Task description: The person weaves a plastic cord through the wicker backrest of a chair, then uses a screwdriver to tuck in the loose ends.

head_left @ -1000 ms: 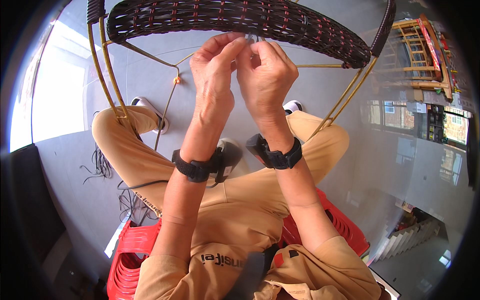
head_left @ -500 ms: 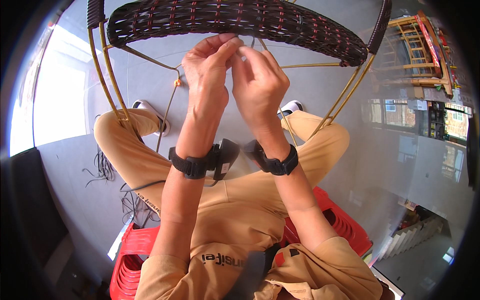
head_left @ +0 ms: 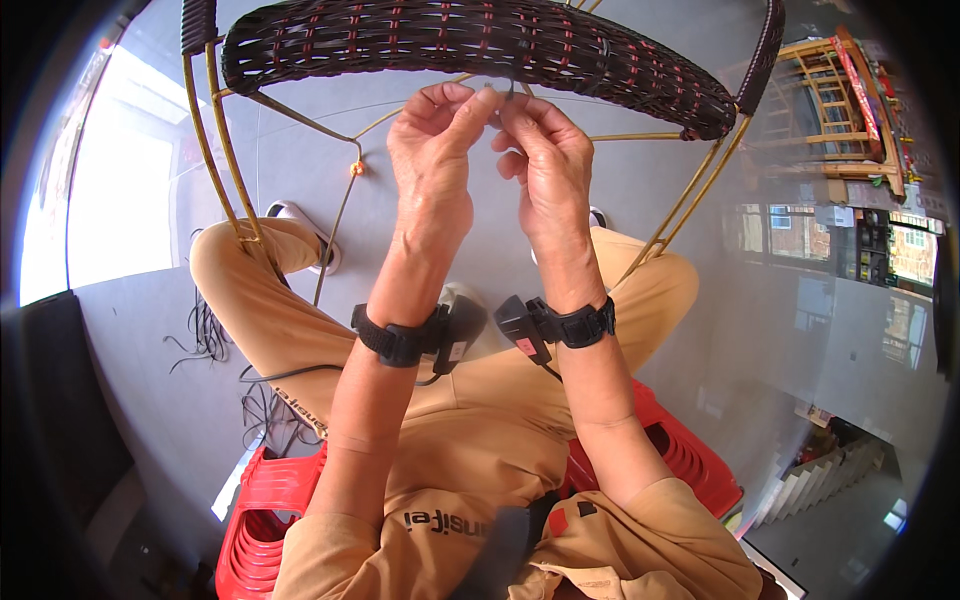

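Observation:
Across the top runs a woven wicker panel, dark brown with red flecks, on a gold-coloured metal frame. Just below its lower edge, my left hand is closed in a pinch of thumb and forefinger; what lies between those fingertips is hidden. Beside it, my right hand is closed too, thumb against forefinger on a thin dark wicker strand that comes down from the panel. The fingertips of both hands nearly meet there. Black straps with small devices circle both wrists.
Dark loose strands lie on the grey floor at the left. My knees are between the frame's legs, and red plastic stools are under me. At the far right stands a wooden rack. A thin cable crosses my lap.
Both hands have come slightly down and away from the panel's edge and shifted right. The right hand has turned, so its thumb and curled fingers now show more.

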Demonstrator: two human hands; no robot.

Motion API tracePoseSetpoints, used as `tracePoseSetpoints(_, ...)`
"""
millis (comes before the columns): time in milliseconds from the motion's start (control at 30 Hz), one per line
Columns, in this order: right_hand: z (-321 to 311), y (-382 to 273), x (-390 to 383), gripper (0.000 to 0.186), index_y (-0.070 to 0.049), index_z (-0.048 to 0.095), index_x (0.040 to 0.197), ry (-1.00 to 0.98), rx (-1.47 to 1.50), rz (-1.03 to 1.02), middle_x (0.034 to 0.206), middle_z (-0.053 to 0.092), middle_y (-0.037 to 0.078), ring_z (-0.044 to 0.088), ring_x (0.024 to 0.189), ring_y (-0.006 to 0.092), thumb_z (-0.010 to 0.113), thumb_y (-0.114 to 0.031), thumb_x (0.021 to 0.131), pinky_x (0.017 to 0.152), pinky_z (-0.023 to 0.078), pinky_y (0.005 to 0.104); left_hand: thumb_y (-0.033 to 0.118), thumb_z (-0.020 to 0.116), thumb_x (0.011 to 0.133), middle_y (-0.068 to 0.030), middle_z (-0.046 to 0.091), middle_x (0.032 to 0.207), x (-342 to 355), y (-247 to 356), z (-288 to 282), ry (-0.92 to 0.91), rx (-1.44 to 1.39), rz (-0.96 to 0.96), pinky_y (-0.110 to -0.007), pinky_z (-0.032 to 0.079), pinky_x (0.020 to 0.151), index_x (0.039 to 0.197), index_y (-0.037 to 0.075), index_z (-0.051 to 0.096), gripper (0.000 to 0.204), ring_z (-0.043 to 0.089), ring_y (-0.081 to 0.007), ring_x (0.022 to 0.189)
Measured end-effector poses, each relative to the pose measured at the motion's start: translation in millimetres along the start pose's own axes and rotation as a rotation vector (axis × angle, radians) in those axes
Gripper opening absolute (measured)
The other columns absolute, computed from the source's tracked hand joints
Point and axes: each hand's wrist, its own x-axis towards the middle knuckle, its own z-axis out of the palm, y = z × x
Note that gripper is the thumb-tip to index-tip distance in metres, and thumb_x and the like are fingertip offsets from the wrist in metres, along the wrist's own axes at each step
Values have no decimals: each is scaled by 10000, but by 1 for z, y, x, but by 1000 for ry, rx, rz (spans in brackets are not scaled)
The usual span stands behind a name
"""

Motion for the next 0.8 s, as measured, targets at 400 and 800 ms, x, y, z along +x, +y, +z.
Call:
tracePoseSetpoints(400, 8, 5, 2, 163, 40, 570, 948, 5, 393, 147, 822, 628, 103, 639, 682, 157, 610, -51, 819, 590, 555, 238, -2, 663, 780, -67, 612, 914, -21, -12, -2, 21, 195, 452, -240, 487, 783, 947, -25, 564, 195, 592, -113, 867)
tracePoseSetpoints(800, 6, 9, 2, 168, -16, 578, 930, -8, 378, 185, 807, 641, 87, 651, 685, 167, 640, -117, 810, 567, 537, 242, -15, 665, 776, -59, 652, 796, -5, -11, 4, 112, 270, 436, -199, 474, 664, 886, -42, 638, 116, 591, -82, 706)
